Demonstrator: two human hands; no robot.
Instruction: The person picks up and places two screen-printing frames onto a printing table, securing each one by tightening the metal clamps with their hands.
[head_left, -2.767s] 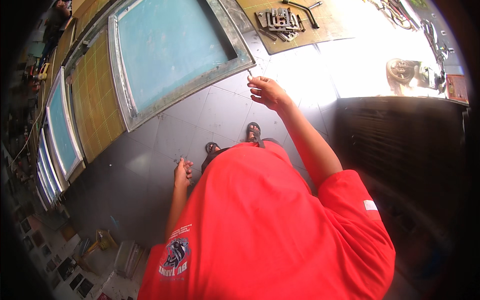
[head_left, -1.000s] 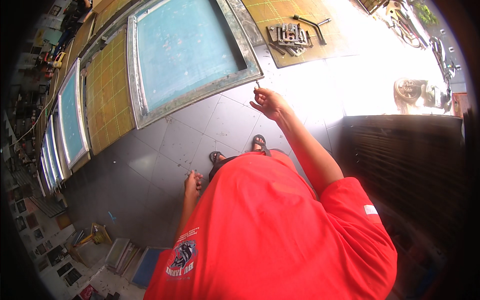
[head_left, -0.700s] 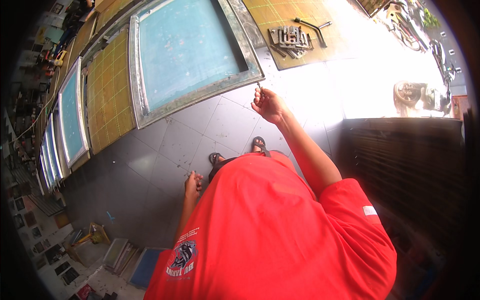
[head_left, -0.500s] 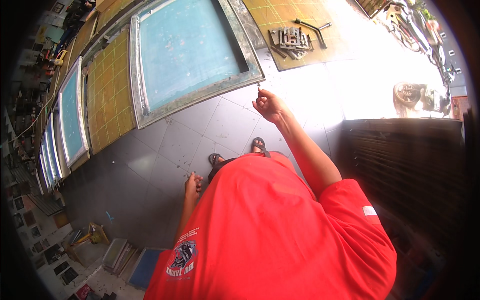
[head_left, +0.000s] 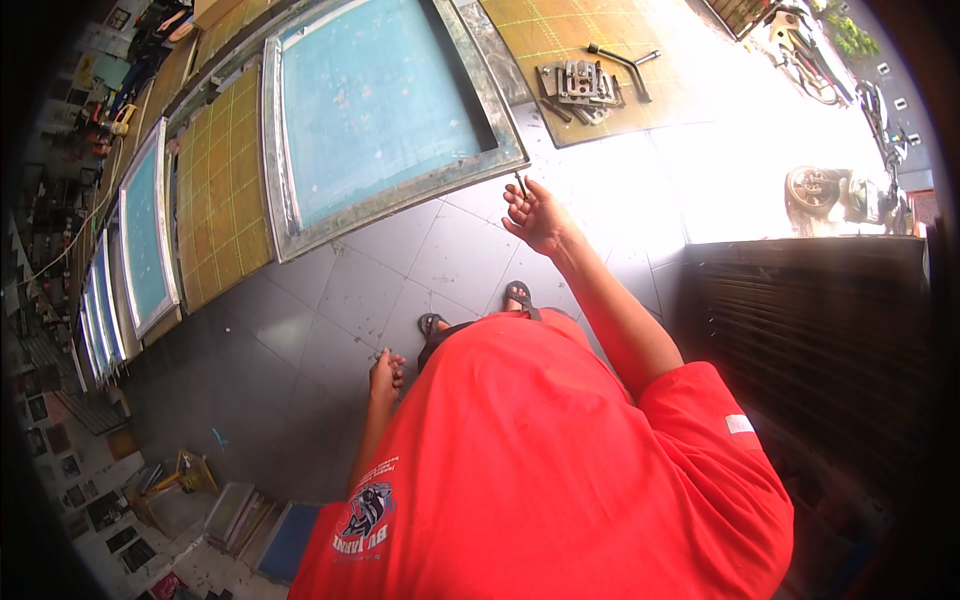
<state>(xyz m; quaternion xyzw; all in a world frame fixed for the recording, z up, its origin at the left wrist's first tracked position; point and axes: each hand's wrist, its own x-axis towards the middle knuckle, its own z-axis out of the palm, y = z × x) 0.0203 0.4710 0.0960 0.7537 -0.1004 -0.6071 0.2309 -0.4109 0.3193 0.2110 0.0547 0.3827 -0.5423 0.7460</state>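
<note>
My right hand (head_left: 537, 217) is raised beside the near right corner of a large framed screen (head_left: 505, 157) with blue mesh. A thin dark bolt (head_left: 520, 183) is pinched upright at its thumb and fingertips, just off the corner; the other fingers are loosely curled. Lower, my left hand (head_left: 386, 376) hangs near my hip over the tiled floor. Its fingers are closed, with a small dark bit at the tips too small to name.
On the wooden board (head_left: 660, 110) lie a pile of metal clamps (head_left: 583, 85) and an angled wrench (head_left: 633, 72). Smaller framed screens (head_left: 147, 230) line the bench at left. A dark slatted panel (head_left: 810, 330) stands at right, a motorcycle (head_left: 835, 190) beyond it.
My right hand has turned palm up and loosened its curl slightly. More of the bolt's length shows. My left hand stays almost still.
</note>
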